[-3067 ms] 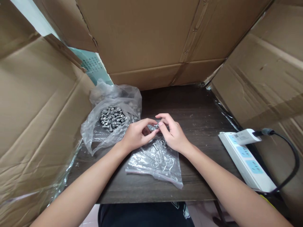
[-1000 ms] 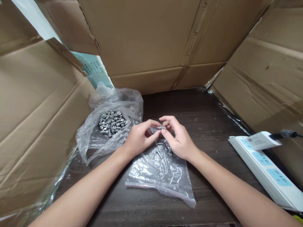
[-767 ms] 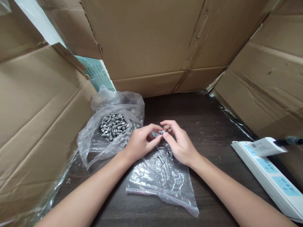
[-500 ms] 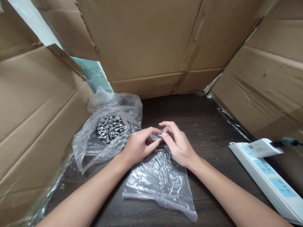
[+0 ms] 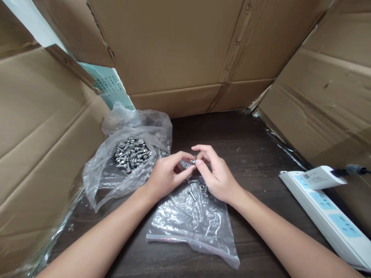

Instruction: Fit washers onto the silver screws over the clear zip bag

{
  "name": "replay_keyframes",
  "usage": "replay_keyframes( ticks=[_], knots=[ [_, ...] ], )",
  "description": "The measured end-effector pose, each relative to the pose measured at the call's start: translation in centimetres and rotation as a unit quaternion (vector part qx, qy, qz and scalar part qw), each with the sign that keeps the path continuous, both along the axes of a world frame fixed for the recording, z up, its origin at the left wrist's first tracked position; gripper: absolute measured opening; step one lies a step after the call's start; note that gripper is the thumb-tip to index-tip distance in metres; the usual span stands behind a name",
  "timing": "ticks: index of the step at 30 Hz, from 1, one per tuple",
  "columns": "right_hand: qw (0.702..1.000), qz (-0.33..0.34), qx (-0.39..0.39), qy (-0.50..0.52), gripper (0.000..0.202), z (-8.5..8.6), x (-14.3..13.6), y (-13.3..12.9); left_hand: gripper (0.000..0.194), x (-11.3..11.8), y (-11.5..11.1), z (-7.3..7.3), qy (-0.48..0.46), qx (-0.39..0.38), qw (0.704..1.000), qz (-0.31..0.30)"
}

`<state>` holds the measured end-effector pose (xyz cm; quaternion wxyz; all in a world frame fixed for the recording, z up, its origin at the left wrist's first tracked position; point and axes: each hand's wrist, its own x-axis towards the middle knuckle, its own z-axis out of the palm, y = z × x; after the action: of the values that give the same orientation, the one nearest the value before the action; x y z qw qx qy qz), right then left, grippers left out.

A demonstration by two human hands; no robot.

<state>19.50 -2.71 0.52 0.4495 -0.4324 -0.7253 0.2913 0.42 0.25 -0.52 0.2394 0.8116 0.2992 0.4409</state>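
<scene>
Right hand (image 5: 218,175) shifted its thumb, pinching a small metal fastener (image 5: 193,162).

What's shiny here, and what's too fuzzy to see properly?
Head view: white glare streaks the flat bag; head view: the teal paper is too blurry to read; head view: the held metal piece is too small and soft to make out.

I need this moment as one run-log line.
left hand: pinches small silver metal fastener | right hand: pinches same fastener | beneath: flat clear plastic zip bag
</scene>
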Motion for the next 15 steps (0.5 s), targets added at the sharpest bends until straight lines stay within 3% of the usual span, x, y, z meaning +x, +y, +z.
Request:
replay_keyframes(
  ticks=[15],
  knots=[
    [1.000,0.008,-0.014,0.004,0.028,0.07,0.07,-0.01,0.010,0.09,0.13,0.21,-0.005,0.018,1.000,0.001]
  ],
)
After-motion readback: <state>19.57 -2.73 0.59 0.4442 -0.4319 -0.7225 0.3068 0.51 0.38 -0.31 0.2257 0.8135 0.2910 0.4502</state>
